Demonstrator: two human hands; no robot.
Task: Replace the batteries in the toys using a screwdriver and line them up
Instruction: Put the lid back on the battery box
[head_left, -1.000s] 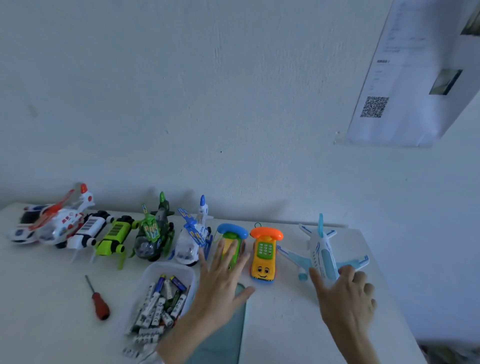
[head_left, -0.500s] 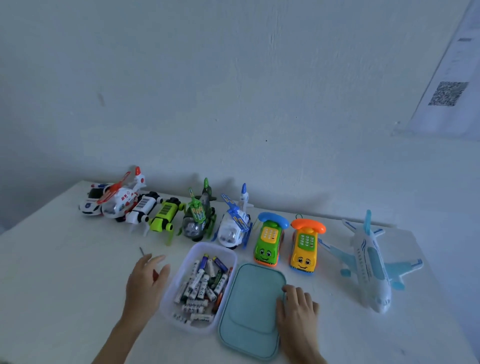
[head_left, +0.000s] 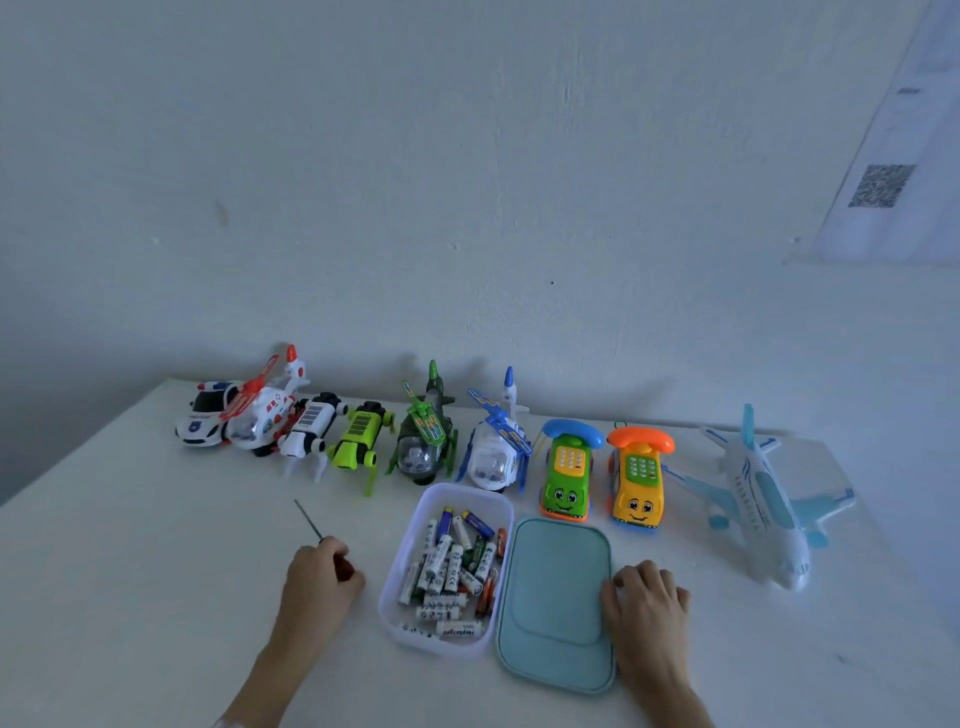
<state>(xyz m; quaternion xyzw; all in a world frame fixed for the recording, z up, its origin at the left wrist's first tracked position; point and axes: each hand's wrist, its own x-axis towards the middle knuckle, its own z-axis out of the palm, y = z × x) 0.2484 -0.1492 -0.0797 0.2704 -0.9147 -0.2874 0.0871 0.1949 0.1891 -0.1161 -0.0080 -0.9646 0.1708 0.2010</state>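
Observation:
Toys stand in a row along the wall: a police car (head_left: 203, 418), a red-white helicopter (head_left: 262, 410), a white robot dog (head_left: 309, 431), a green robot dog (head_left: 358, 441), a green helicopter (head_left: 426, 436), a blue-white helicopter (head_left: 496, 444), a green phone car (head_left: 567, 473), a yellow phone car (head_left: 638, 478) and a white-blue airplane (head_left: 763, 499). My left hand (head_left: 322, 582) grips the screwdriver (head_left: 309, 519) by its handle; only the shaft shows. My right hand (head_left: 647, 597) rests, fingers curled, on the right edge of the teal lid (head_left: 556, 597).
A clear tub (head_left: 467, 491) holding several batteries (head_left: 452, 566) sits between my hands, left of the lid. The white table (head_left: 130, 545) meets the wall behind the toys. A paper sheet with a QR code (head_left: 880, 184) hangs at the upper right.
My view shifted left and down. My left hand came off the phone car, moved left and closed over the screwdriver handle. My right hand left the airplane and settled at the lid's right edge.

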